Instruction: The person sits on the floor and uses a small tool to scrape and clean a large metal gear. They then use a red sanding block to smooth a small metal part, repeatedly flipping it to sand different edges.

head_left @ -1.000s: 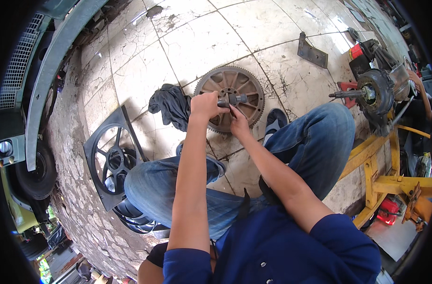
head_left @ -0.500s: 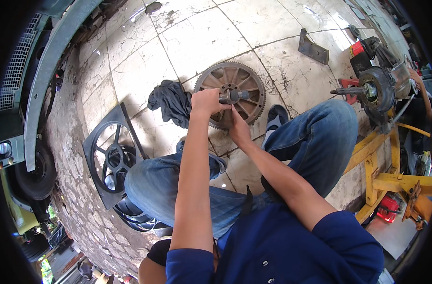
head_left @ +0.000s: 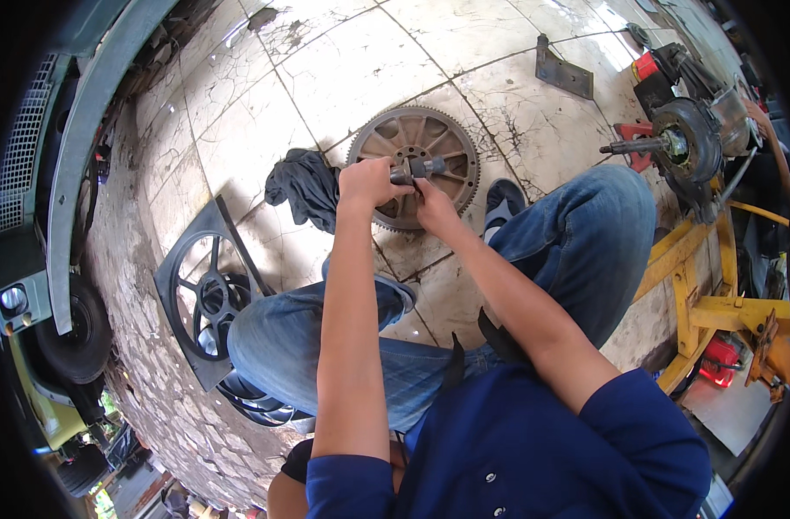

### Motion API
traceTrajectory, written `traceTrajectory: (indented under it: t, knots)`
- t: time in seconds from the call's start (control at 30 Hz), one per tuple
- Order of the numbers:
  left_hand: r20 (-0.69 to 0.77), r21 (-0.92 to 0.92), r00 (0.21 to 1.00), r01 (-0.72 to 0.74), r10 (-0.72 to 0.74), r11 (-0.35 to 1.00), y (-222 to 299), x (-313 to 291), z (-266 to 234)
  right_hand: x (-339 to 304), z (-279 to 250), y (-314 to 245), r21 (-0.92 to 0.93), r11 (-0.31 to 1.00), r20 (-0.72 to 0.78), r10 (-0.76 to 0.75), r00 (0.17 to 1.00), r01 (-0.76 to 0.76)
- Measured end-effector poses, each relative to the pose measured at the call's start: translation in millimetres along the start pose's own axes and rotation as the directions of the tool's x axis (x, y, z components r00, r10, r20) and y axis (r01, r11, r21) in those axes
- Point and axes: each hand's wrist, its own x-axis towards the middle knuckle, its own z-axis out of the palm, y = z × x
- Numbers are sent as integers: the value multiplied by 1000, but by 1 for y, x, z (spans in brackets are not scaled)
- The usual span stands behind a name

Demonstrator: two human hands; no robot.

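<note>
A toothed flywheel [head_left: 454, 143] lies flat on the tiled floor in front of me. Above it, my left hand [head_left: 367, 183] is closed round a short, dark, stepped cylindrical metal part [head_left: 423, 168], whose thicker end points right. From below right, my right hand [head_left: 435, 208] reaches up to the same part, its fingertips closed at the part's near side. The exact kind of part cannot be made out. Left of the flywheel, close to my left hand, a crumpled black cloth [head_left: 301, 189] rests on the tiles.
A black fan shroud [head_left: 170, 298] leans beside my left knee. At the right, an assembly with a protruding shaft [head_left: 624, 148] sits on a yellow stand [head_left: 685, 303], with another person's arm [head_left: 765, 130] behind it. An L-shaped metal bracket [head_left: 566, 73] lies farther off. A vehicle bumper [head_left: 66, 199] borders the left.
The view has shifted slightly, so the floor items sit a little higher and farther left. Both hands stay on the metal part, which has tilted a little, its right end now higher.
</note>
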Motion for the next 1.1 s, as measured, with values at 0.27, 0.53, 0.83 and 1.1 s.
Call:
traceTrajectory:
  t: [0.27,0.53,0.83,1.1]
  knots:
    - [9,-10,1000,3,-3,1000,1,-1,-2,20,-13,12,-22,1000,231,0,973,5]
    - [23,-7,1000,16,-16,1000,3,3,-5,26,-9,20,-36,999,215,43,976,-36]
    - [70,28,997,26,-28,999,-1,10,3,13,-11,-9,-94,991,129,108,986,-96]
    - [58,16,997,41,-42,999,3,13,1,17,-6,18,3,998,84,56,995,-56]
